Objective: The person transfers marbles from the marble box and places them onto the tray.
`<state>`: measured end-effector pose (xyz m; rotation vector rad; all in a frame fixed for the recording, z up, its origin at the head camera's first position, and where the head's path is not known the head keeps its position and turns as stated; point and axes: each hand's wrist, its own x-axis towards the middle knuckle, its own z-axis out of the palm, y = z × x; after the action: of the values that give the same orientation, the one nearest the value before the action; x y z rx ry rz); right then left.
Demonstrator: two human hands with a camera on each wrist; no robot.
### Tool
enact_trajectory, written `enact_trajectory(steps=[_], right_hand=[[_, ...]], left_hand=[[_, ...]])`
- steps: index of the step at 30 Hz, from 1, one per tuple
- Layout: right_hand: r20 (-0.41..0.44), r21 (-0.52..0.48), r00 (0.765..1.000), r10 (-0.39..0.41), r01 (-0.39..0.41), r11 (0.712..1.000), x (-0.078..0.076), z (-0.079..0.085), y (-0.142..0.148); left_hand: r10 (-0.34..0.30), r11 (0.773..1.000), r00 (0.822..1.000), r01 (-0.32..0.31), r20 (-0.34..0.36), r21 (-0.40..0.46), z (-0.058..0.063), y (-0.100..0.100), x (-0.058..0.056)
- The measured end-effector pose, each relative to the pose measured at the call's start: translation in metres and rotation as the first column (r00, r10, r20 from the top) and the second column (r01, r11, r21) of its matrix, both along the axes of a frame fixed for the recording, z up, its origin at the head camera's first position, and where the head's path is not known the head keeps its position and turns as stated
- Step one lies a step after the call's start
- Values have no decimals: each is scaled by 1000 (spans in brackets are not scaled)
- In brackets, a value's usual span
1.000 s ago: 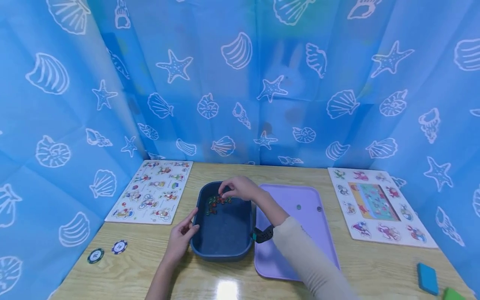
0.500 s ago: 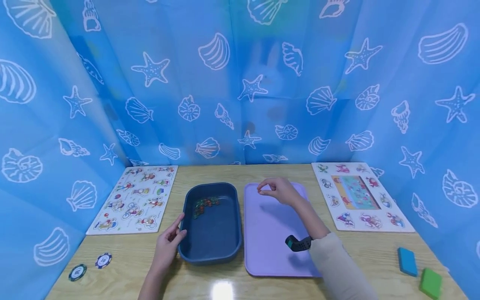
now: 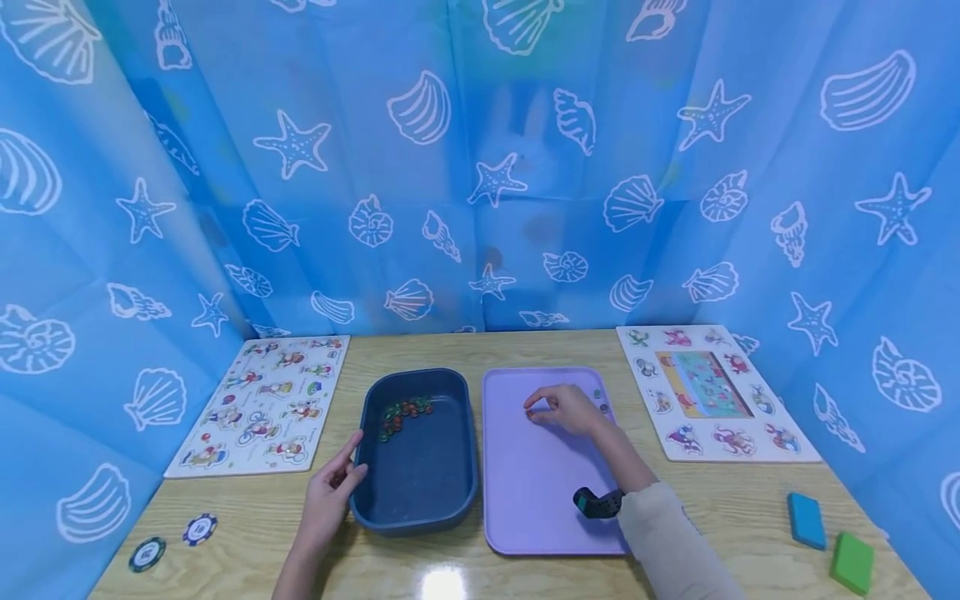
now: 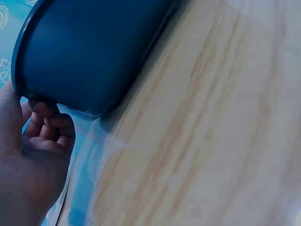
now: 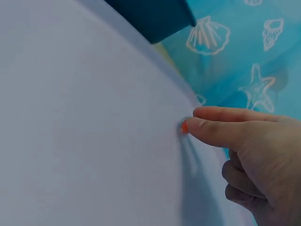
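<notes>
My left hand (image 3: 326,492) holds the left side of a dark blue tub (image 3: 416,483); in the left wrist view its curled fingers (image 4: 47,127) sit against the tub's outer wall (image 4: 80,61). Inside the tub, small green and red marbles (image 3: 405,408) lie clustered toward the back left. Thumb and index finger of my right hand (image 3: 566,408) pinch a small clear marble with an orange core (image 5: 184,125), low over the purple tray (image 3: 525,500). Two more small round pieces, one greenish (image 3: 597,393) and one dark (image 3: 603,408), lie at that tray's right side.
A puzzle board with figures (image 3: 262,408) lies at left and another board (image 3: 720,396) at right. Two poker chips, one green (image 3: 147,553) and one blue (image 3: 200,529), lie front left. Blue (image 3: 807,521) and green (image 3: 852,563) blocks are front right. A curtain (image 3: 450,167) closes the back.
My right hand has gone from inside the tub across to the purple tray with a marble between its fingertips, and lowered there. The left hand stays at the tub. The head view has turned right.
</notes>
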<state>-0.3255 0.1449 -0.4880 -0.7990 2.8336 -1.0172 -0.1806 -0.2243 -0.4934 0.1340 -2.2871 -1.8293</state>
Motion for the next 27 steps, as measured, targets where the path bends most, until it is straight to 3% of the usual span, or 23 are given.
enact_trajectory(steps=[3, 9, 15, 20, 27], right_hand=[[-18, -19, 1000, 22, -22, 1000, 1, 13, -13], [-28, -64, 993, 118, -119, 991, 11, 61, -68], [-43, 84, 954, 297, -293, 952, 17, 95, -131], [-34, 174, 921, 388, -376, 910, 10, 97, -169], [49, 232, 910, 413, -412, 881, 3, 74, -194]], left_hand=[[6, 1000, 1000, -6, 21, -7, 1, -1, 0], [16, 1000, 999, -16, 32, -4, 1, -2, 0], [11, 1000, 1000, -11, 17, -10, 0, -4, 1], [10, 1000, 1000, -10, 20, -1, 0, -3, 0], [-19, 1000, 1000, 19, -1, 25, 1, -2, 0]])
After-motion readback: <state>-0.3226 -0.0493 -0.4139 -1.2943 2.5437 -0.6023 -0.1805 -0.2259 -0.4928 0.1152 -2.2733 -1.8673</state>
